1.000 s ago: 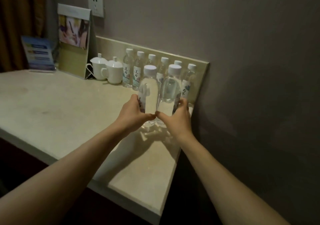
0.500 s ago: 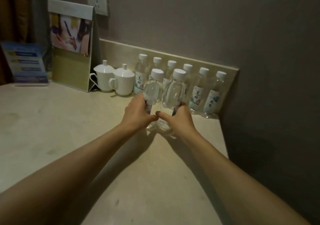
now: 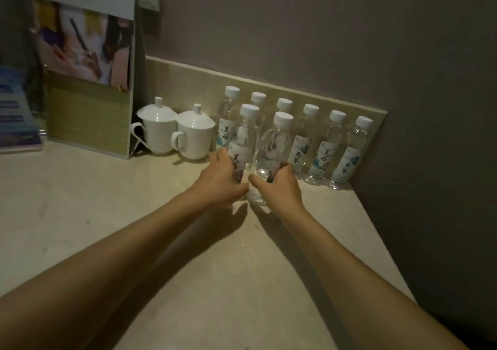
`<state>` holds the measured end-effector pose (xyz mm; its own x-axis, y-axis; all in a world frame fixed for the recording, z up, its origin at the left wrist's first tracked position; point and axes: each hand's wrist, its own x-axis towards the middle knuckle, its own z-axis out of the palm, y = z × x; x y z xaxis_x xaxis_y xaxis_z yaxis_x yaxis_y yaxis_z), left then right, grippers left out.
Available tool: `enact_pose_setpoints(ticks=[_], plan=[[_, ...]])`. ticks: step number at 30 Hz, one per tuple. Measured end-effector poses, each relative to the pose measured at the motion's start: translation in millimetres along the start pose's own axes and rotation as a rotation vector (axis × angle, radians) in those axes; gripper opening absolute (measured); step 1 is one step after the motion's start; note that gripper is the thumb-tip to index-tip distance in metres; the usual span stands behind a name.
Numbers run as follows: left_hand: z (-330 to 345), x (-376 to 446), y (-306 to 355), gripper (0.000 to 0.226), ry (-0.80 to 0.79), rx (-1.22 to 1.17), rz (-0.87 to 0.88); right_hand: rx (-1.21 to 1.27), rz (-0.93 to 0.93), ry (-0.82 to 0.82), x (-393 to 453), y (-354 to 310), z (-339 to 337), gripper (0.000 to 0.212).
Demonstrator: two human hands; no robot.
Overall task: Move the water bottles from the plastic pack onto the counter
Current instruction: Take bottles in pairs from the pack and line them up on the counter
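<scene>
Head view: the left hand (image 3: 219, 181) is wrapped around one bottle (image 3: 240, 145), the right hand (image 3: 279, 185) around a second bottle (image 3: 274, 145). Both stand upright, low over the counter (image 3: 107, 215), just before a row of bottles (image 3: 326, 148) beside two lidded cups (image 3: 193, 134).

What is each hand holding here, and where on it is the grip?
Each hand grips one water bottle low on its body, at the label: the left hand holds the left bottle, the right hand holds the right bottle.
</scene>
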<state>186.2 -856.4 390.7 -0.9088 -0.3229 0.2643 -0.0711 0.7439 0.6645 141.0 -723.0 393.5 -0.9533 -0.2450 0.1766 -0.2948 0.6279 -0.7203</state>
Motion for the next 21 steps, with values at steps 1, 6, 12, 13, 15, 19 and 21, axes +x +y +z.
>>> enact_pose_setpoints(ticks=[1,6,12,13,15,19,21], plan=[[-2.4,2.1,-1.1,0.075,-0.032,-0.024,0.016,-0.025,0.002,0.008,0.2,0.0,2.0,0.076],[-6.7,-4.3,-6.6,0.058,0.044,-0.123,0.04,-0.044,-0.037,-0.11,1.1,-0.4,1.7,0.084],[3.8,-9.5,-6.2,0.055,0.222,-0.016,0.041,-0.257,-0.149,-0.05,-2.8,9.3,-1.7,0.087],[7.9,-11.3,-6.9,0.054,0.242,0.042,0.045,-0.274,-0.161,-0.016,-3.6,10.3,0.5,0.087],[12.1,-14.1,-9.2,0.049,0.246,0.138,0.009,-0.226,-0.169,0.019,-3.7,10.1,6.3,0.082],[3.8,-7.7,-11.7,0.045,0.166,0.165,-0.057,-0.12,-0.11,-0.054,2.1,5.3,10.7,0.079],[-0.7,-0.3,-12.3,0.044,0.089,0.111,-0.074,-0.101,-0.085,-0.081,5.8,4.2,11.4,0.074]])
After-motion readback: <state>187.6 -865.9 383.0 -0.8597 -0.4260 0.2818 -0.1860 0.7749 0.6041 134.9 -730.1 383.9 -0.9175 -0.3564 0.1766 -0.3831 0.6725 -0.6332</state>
